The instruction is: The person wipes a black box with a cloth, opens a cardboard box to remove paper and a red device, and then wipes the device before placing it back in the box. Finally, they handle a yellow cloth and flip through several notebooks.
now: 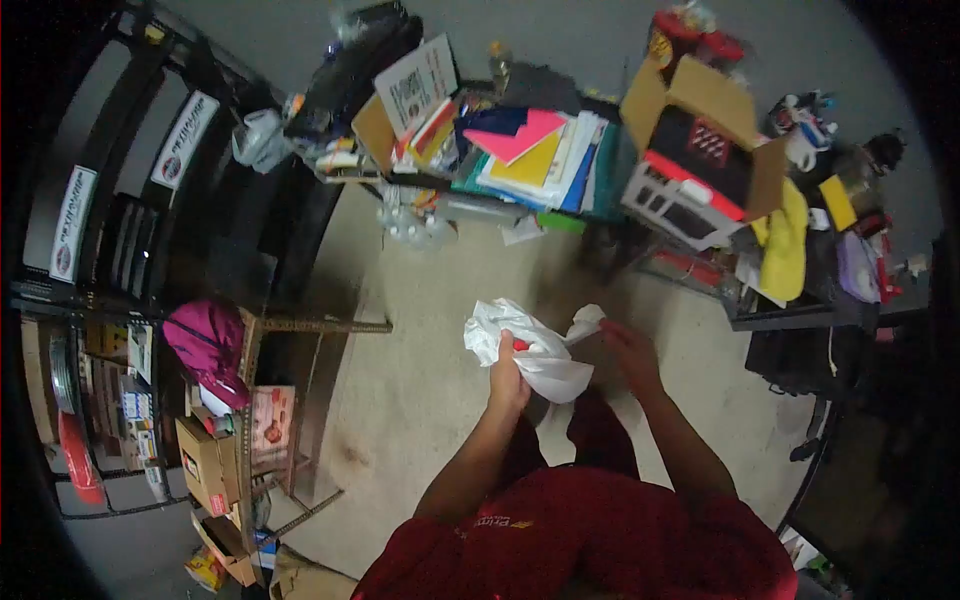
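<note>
A white plastic bag (pixel 555 373) with crumpled edges hangs in front of my body, near the middle of the view. My left hand (pixel 509 378) is closed on its near side, the thumb on top beside a small red thing (pixel 520 345) that shows in the bag's folds. On the right, my right hand (pixel 628 352) pinches a loose white end (pixel 588 322) of the bag, pulled out from the rest. What lies inside the bag is mostly hidden.
Ahead stands a table with papers and a pink folder (pixel 520 140). An open cardboard box (pixel 712 92) and a yellow cloth (pixel 787 245) are at the right. Leftward are a metal rack (pixel 318 326), a purple bag (pixel 207 345) and dark shelves. Concrete floor (pixel 400 410) lies below.
</note>
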A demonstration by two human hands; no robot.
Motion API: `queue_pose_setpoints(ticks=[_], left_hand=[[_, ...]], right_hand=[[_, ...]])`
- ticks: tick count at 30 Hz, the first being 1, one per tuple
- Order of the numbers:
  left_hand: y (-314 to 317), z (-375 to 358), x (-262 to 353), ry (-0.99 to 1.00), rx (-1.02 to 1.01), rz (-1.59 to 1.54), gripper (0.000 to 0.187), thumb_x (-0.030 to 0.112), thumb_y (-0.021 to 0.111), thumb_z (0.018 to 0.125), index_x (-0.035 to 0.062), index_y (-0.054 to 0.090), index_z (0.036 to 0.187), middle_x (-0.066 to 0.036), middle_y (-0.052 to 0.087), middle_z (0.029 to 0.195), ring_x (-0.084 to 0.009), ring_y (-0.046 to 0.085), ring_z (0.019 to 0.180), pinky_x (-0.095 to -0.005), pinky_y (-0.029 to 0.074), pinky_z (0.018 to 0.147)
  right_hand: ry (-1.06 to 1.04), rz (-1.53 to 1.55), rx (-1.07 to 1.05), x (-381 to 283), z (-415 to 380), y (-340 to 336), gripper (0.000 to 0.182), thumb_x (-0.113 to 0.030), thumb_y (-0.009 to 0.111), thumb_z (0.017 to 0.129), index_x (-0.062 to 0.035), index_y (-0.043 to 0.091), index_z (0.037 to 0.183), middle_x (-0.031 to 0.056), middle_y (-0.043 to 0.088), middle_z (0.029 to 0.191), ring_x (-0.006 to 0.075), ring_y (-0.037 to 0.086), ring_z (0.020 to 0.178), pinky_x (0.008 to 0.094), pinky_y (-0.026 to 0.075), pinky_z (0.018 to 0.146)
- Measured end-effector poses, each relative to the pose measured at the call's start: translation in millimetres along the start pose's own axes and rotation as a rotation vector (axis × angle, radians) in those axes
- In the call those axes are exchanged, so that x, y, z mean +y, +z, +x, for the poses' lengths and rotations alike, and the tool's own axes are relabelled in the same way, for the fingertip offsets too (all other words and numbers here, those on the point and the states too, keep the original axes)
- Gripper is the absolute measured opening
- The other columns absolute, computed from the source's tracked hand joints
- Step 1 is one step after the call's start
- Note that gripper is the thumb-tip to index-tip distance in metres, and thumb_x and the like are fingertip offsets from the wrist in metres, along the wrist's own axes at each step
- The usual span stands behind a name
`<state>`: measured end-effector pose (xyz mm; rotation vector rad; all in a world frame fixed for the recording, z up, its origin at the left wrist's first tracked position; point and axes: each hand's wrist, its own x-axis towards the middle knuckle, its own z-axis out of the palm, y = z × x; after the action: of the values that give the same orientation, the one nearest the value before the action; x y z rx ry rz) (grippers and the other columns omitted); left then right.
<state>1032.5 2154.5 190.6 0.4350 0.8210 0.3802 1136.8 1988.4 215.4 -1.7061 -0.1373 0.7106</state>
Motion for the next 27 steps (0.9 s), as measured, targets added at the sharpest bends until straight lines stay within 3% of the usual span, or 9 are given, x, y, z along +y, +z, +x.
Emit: queue_pose_setpoints(ticks=[3,5,8,11,13,17,23,25,27], left_hand=[[58,-30,14,-0.002,-0.130,0.100,0.040,0.041,0.044,0.088,0.0058,0.046,0.105,-0.008,0.053,0.096,-0.0212,0.053,0.089,-0.0362,0.043,0.081],[93,-48,16,0.006,-0.139,0.118,0.041,0.040,0.043,0.088,0.0060,0.044,0.110,-0.009,0.053,0.100,-0.0219,0.052,0.094,-0.0369,0.043,0.083],[123,-58,17,0.066,-0.194,0.102,0.040,0.037,0.041,0.090,0.0071,0.040,0.116,-0.009,0.050,0.106,-0.0226,0.051,0.098,-0.0386,0.043,0.084],[162,-71,32,0.057,-0.202,0.087,0.040,0.036,0.041,0.090,0.0074,0.039,0.117,-0.009,0.050,0.106,-0.0228,0.051,0.098,-0.0392,0.043,0.084],[186,-72,40,0.093,-0.212,0.039,0.037,0.035,0.048,0.087,0.0038,0.046,0.106,-0.008,0.052,0.095,-0.0213,0.052,0.090,-0.0378,0.044,0.081],[234,-39,55,0.103,-0.362,0.051,0.042,0.038,0.048,0.086,0.0028,0.046,0.108,-0.009,0.053,0.098,-0.0222,0.053,0.091,-0.0373,0.044,0.081],[321,-5,57,0.021,-0.326,0.227,0.051,0.039,0.052,0.084,-0.0026,0.045,0.111,-0.011,0.054,0.101,-0.0222,0.055,0.089,-0.0337,0.044,0.079],[342,10,52,-0.004,-0.352,0.376,0.052,0.036,0.053,0.083,-0.0022,0.043,0.116,-0.011,0.054,0.103,-0.0223,0.054,0.090,-0.0323,0.043,0.079],[336,58,24,0.368,-0.575,0.598,0.047,0.028,0.053,0.085,-0.0006,0.041,0.120,-0.011,0.053,0.106,-0.0200,0.053,0.092,-0.0295,0.041,0.079]], right_hand=[[-0.166,0.218,0.087,-73,-49,-34,0.026,-0.010,0.056,0.081,-0.0023,0.057,0.106,0.0095,0.059,0.102,0.0153,0.052,0.099,0.0267,0.040,0.086],[-0.445,-0.170,0.138,-103,-61,-63,0.023,-0.016,0.057,0.082,-0.0065,0.059,0.103,0.0078,0.059,0.106,0.0168,0.054,0.098,0.0294,0.041,0.086],[-0.652,-0.111,0.266,-122,-71,-82,0.017,-0.010,0.058,0.080,-0.0040,0.059,0.095,0.0086,0.060,0.096,0.0199,0.056,0.090,0.0296,0.044,0.080],[-0.635,-0.219,0.613,-144,-58,-120,0.011,-0.007,0.057,0.080,-0.0020,0.057,0.091,0.0050,0.059,0.086,0.0157,0.056,0.080,0.0272,0.044,0.073],[-0.620,0.033,0.699,-176,-49,-153,0.009,-0.006,0.056,0.081,-0.0005,0.057,0.088,0.0023,0.057,0.082,0.0102,0.053,0.076,0.0236,0.042,0.070],[-0.751,-0.177,1.029,-201,3,-223,0.011,-0.007,0.056,0.081,0.0004,0.059,0.089,0.0020,0.058,0.082,0.0081,0.052,0.073,0.0212,0.041,0.068],[-0.735,-0.262,1.022,-208,89,-279,0.018,-0.006,0.056,0.078,-0.0001,0.058,0.095,0.0074,0.059,0.088,0.0145,0.054,0.080,0.0255,0.042,0.073],[-0.907,-0.605,1.107,-228,96,-260,0.020,-0.005,0.056,0.077,-0.0016,0.057,0.096,0.0088,0.057,0.097,0.0184,0.052,0.089,0.0284,0.040,0.080],[-0.806,-0.405,0.785,-263,77,-213,0.018,-0.003,0.055,0.077,-0.0041,0.058,0.095,0.0083,0.057,0.098,0.0206,0.053,0.093,0.0302,0.041,0.080]])
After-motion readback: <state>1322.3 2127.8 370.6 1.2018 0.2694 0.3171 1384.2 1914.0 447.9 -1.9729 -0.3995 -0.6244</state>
